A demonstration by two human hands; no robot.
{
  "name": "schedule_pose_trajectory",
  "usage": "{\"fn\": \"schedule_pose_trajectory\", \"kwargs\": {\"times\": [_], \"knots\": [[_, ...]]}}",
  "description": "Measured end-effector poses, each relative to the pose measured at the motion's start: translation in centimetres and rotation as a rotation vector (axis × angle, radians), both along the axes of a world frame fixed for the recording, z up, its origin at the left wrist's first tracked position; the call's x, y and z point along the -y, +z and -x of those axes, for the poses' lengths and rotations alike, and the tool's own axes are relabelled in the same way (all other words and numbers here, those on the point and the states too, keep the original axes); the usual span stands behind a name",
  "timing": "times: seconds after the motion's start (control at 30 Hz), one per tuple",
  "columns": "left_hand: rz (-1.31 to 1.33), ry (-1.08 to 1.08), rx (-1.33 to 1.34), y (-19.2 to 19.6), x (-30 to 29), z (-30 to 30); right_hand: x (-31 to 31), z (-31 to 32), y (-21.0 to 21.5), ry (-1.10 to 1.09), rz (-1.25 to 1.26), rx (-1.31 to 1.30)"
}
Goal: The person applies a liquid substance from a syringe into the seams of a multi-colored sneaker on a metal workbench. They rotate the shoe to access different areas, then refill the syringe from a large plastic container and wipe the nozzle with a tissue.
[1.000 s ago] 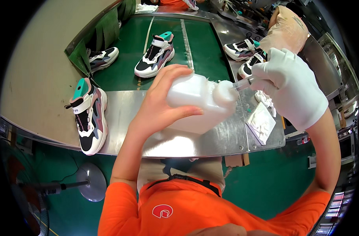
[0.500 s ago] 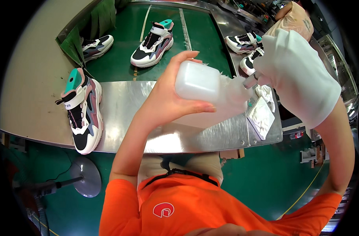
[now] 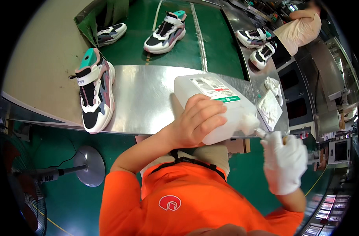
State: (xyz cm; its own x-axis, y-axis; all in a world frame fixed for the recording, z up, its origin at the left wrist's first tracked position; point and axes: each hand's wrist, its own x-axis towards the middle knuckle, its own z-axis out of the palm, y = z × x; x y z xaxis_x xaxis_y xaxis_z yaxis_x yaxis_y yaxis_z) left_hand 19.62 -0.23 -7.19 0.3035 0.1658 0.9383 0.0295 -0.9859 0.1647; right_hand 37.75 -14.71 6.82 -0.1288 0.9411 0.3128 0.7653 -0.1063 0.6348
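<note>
My bare left hand [image 3: 201, 120] is wrapped over the side of a translucent white plastic jug [image 3: 234, 124], fingers lying below its printed label. The jug is tilted above the front edge of the metal table, its mouth end toward the right. A white fluffy wad [image 3: 249, 123] is at that end. My right hand [image 3: 285, 162], in a white glove, is closed on a thin tool [image 3: 261, 133] with a metal-looking end that meets the wad. Most of the tool is hidden in the glove, so its kind cannot be made out.
A sneaker [image 3: 97, 92] stands at the left of the metal table [image 3: 144, 86]. Another sneaker [image 3: 165, 33] is on the green belt [image 3: 211, 51], a third by a green curtain [image 3: 108, 15]. White cloths [image 3: 270, 108] lie right; a person [image 3: 299, 29] is beyond. A fan [image 3: 30, 192] stands lower left.
The jug has been lowered and turned, so its label now shows. My right hand has come down and toward me with the tool. My left hand has moved down along with the jug.
</note>
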Motion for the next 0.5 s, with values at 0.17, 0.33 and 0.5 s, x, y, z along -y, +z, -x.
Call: {"fn": "schedule_pose_trajectory", "kwargs": {"times": [0.17,0.33,0.5], "knots": [[-0.05,0.125,-0.255,-3.9,3.0,0.9,2.6,-1.3,-10.1,-0.06,-0.1,-0.572],[0.494,-0.153,-0.336,-6.3,10.7,1.4,3.5,-1.2,-14.7,-0.214,0.054,-1.045],[1.675,-0.684,-0.01,-6.5,11.1,-7.9,4.7,-2.5,-15.6,-0.069,0.134,-1.266]]}}
